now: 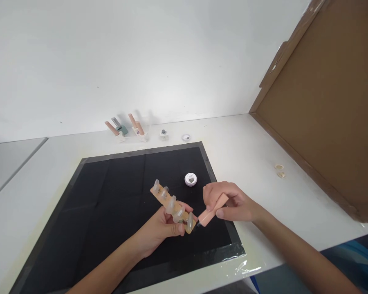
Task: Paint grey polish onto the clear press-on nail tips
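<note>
My left hand (162, 226) is closed round the near end of a tan wooden strip (160, 193) that carries several clear false nail tips in a row. My right hand (230, 202) is closed on a pink pen-like tool (213, 211), its lower end pointing at the nail tip nearest my left thumb. Both hands hover over the near right part of a black mat (110, 196). A small round white jar (190, 179) with something dark and glittery inside stands on the mat just beyond the hands.
The mat lies on a white table (248, 147) against a white wall. Small holders with pink and green tools (124, 130), a tiny white block (163, 133) and a small dish (186, 137) sit at the back. A brown board (325, 102) leans at right; two small rings (280, 170) lie near it.
</note>
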`<state>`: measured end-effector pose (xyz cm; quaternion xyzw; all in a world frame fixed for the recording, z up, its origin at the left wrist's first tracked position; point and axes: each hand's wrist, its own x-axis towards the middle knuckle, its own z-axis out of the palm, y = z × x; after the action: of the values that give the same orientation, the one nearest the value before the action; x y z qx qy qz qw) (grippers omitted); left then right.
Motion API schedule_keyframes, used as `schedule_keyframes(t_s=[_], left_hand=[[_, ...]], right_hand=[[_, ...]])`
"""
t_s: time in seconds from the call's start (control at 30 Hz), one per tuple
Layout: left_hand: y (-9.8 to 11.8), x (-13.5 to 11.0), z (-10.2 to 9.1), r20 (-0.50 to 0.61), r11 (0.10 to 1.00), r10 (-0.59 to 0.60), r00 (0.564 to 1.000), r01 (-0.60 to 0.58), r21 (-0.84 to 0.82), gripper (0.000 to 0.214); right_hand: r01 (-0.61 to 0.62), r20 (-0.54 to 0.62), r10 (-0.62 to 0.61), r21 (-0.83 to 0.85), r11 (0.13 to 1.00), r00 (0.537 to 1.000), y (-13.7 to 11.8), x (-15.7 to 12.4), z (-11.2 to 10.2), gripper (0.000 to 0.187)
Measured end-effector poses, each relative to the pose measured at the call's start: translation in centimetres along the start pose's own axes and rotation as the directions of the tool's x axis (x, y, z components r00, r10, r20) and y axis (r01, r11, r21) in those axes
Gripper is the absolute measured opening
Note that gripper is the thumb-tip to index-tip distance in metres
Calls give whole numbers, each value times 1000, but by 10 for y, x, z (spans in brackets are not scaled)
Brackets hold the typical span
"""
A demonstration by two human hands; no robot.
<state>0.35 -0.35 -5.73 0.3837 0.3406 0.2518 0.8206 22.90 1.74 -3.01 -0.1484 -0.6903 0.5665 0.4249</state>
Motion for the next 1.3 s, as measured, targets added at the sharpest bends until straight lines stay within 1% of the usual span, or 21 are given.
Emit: schedule_keyframes(t_s=[0.03, 0.1, 0.17, 0.33, 0.4, 0.47, 0.57, 0.63, 0.7, 0.77, 0.93, 1.07, 1.13, 1.2, 1.3], left_hand=[[0, 0, 0, -3, 1000, -5, 1000, 5, 1, 41], [1, 0, 1, -11, 1000, -11, 1000, 11, 2, 40], [0, 0, 0, -12, 1000, -12, 1000, 12, 0, 38], [-3, 0, -2, 28, 1000, -15, 1000, 15, -7, 37], [-4, 0, -2, 29, 1000, -16, 999, 16, -3, 37], [-4, 0, -3, 26, 1000, -19, 999, 19, -4, 38], [-4, 0, -3, 27, 1000, -16, 1000, 16, -4, 41], [-4, 0, -2, 26, 1000, -11, 1000, 11, -3, 41], [-3, 0, -1, 23, 1000, -8, 1000, 8, -4, 41], [-3, 1, 0, 19, 1000, -4, 1000, 4, -6, 40], [-2, 1, 1, 4, 1000, -9, 1000, 9, 3, 39], [-4, -1, 0, -16, 1000, -15, 1000, 15, 0, 43], [-4, -1, -1, -17, 1000, -25, 1000, 25, 1, 43], [-4, -1, 0, -11, 1000, -28, 1000, 28, -1, 43], [-3, 0, 0, 1, 1000, -25, 1000, 25, -20, 43]], right_hand=[[-6, 15, 6, -7, 1000, 1000, 0, 0, 1, 7], [-23, 7, 23, -28, 999, 1000, -1, 1, 2, 7], [-37, -28, 36, -36, 999, 999, -1, 1, 2, 7], [-61, -137, 53, -55, 997, 989, 0, 0, -2, 8], [-62, -158, 53, -50, 997, 986, 1, -1, -4, 9], [-41, -138, 38, -13, 999, 990, 2, -2, -5, 9], [-18, -28, 19, 40, 999, 999, 2, -3, -4, 8], [-27, 42, 25, 39, 999, 999, 0, -3, -2, 6], [-36, 70, 34, 23, 999, 997, -2, -2, 0, 6], [-44, 57, 44, -6, 999, 997, -3, -1, 1, 7], [-58, -33, 56, -62, 996, 998, -2, 0, -1, 8], [-87, -136, 80, -51, 995, 987, 1, -2, -5, 10], [-84, -157, 80, -19, 996, 984, 3, -4, -7, 11], [-64, -133, 66, 22, 998, 989, 4, -5, -7, 12], [-39, -32, 41, 40, 998, 999, 3, -4, -4, 9]])
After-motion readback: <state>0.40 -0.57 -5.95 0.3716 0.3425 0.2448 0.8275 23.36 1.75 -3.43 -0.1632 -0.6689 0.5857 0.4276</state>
